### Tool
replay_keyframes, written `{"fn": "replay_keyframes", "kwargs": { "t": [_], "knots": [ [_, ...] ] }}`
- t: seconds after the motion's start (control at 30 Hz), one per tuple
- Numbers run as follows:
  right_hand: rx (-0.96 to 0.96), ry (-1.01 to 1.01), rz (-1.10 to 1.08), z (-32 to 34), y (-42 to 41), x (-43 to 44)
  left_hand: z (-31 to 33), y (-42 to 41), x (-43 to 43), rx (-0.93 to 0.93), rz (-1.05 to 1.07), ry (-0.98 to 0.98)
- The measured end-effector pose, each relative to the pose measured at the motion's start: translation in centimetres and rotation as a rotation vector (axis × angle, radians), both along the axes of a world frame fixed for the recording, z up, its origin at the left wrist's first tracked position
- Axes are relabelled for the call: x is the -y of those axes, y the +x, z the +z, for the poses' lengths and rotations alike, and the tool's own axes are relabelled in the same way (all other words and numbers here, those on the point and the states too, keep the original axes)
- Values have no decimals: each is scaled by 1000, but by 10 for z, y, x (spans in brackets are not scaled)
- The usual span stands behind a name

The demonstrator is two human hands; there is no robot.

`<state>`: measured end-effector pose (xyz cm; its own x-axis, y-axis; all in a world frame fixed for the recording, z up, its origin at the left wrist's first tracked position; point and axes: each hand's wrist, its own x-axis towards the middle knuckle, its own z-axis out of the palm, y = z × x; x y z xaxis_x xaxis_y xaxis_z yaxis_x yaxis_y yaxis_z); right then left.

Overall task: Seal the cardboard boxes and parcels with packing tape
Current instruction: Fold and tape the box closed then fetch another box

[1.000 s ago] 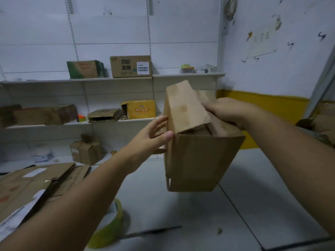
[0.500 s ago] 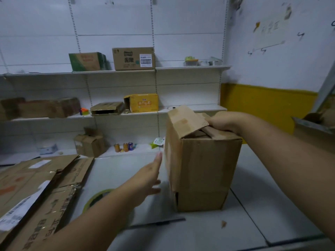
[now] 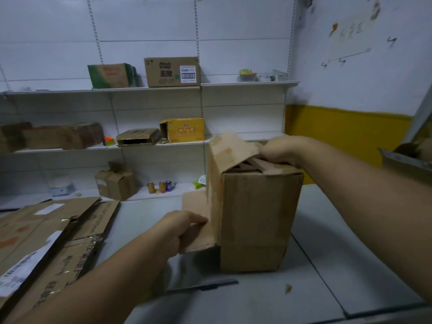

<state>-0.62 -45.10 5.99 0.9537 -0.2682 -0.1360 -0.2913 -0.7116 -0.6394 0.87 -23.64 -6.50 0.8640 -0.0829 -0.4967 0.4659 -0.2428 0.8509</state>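
A tall brown cardboard box [image 3: 254,218] stands upright on the grey table [image 3: 350,265]. Its top flaps are loose, and one flap [image 3: 230,148] stands up at the left. My right hand [image 3: 278,153] rests on the top, its fingers curled over the folded flaps. A side flap [image 3: 198,206] sticks out to the left near the box's base. My left hand [image 3: 184,226] grips the outer edge of that flap. No tape roll is in view.
Flattened cardboard sheets [image 3: 46,232] lie on the table's left. A thin dark strip [image 3: 210,285] lies in front of the box. White wall shelves [image 3: 247,85] behind hold several boxes and cans. Another open box [image 3: 404,157] sits at the right edge.
The box came down from mid-air onto the table. My left hand dropped from the box's side and took hold of the lower side flap. The tape roll is now hidden.
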Motion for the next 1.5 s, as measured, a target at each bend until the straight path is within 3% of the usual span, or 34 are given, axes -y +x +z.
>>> {"fn": "replay_keyframes", "kwargs": {
  "t": [0.17,0.3,0.5,0.57,0.63,0.7,0.73,0.8,0.87,0.97,1.17,1.27,1.5],
  "knots": [
    [50,54,44,-8,2,-17,3,6,-20,-1,36,-36],
    [40,224,50,-19,0,-28,18,13,-43,68,32,41],
    [9,396,26,-61,11,-38,17,10,-64,79,-110,61],
    [24,364,-13,-57,17,-24,18,8,-60,46,-13,-140],
    [34,377,-62,-45,21,-2,27,3,-50,14,93,-494],
    [72,417,-81,-37,23,19,30,-4,-41,16,82,-780],
    [89,439,-83,-35,26,30,28,-7,-36,31,10,-807],
    [98,427,-105,-34,30,43,21,-10,-27,41,-189,-674],
    [118,280,-121,-26,23,41,11,-13,-17,32,-271,-508],
    [117,16,-89,-19,21,36,-1,-16,-5,7,-233,-352],
    [92,-203,-21,-13,22,11,-11,-16,0,-233,-68,-378],
    [120,-203,-13,-11,24,2,-2,-14,-7,-237,-8,-404],
    [75,28,20,-39,31,-18,10,-9,-48,-210,56,-404]
  ]
}}
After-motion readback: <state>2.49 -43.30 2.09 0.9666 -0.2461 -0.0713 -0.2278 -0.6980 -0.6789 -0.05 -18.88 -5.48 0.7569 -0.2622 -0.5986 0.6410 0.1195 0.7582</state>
